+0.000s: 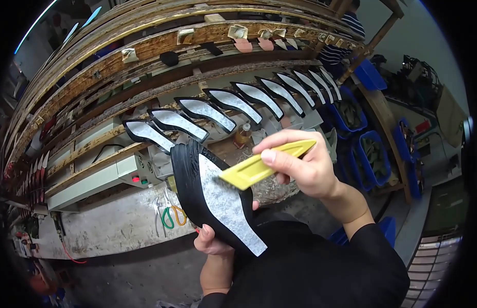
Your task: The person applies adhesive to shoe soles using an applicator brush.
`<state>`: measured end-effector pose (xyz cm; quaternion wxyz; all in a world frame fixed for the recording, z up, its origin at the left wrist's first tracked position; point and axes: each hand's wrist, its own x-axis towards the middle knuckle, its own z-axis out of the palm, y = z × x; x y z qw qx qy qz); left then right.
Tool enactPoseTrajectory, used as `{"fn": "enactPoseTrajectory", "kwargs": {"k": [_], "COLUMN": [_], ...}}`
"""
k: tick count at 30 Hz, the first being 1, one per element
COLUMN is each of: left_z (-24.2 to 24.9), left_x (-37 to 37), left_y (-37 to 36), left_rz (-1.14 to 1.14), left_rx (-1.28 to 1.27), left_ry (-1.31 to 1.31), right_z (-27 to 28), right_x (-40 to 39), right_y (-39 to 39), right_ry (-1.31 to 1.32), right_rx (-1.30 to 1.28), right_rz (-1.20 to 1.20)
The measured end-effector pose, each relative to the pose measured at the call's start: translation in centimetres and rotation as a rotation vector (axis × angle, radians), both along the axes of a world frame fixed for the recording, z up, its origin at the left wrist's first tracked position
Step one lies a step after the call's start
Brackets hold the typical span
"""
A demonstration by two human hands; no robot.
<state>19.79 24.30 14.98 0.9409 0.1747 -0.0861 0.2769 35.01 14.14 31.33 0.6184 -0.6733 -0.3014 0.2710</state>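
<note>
My left hand (213, 240) grips a thick stack of black insole-shaped pieces (184, 179) from below, thumb at the near side and a fingertip showing at the right edge. On top of the stack lies a speckled grey-white insole piece (225, 200) with a black border. Between the thumb and fingers of my right hand (305, 167) is a yellow-handled brush (266, 164), its dark, blurred tip over the upper part of the grey-white surface. Beyond the stack, several matching black-edged pieces (197, 110) stand in a fanned row along a wooden rack.
Slatted wooden racks (146, 43) span the back. Scissors with green and orange handles (172, 216) lie on the worn bench (110, 231), near a pale box with buttons (100, 179). A small amber bottle (242, 136) stands behind. Blue crates (374, 159) are at right; a person in stripes (333, 54) is behind.
</note>
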Motion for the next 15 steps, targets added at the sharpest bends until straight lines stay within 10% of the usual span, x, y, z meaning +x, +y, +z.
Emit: {"fn": "enactPoseTrajectory", "kwargs": {"k": [15], "left_z": [-0.2], "left_x": [7.3], "left_y": [-8.3], "left_rz": [-0.222], "left_rx": [0.216], "left_ry": [0.2], "right_z": [-2.7], "right_x": [12.9], "right_y": [-11.2], "right_ry": [-0.505], "right_rx": [0.339], "right_rz": [0.224]}}
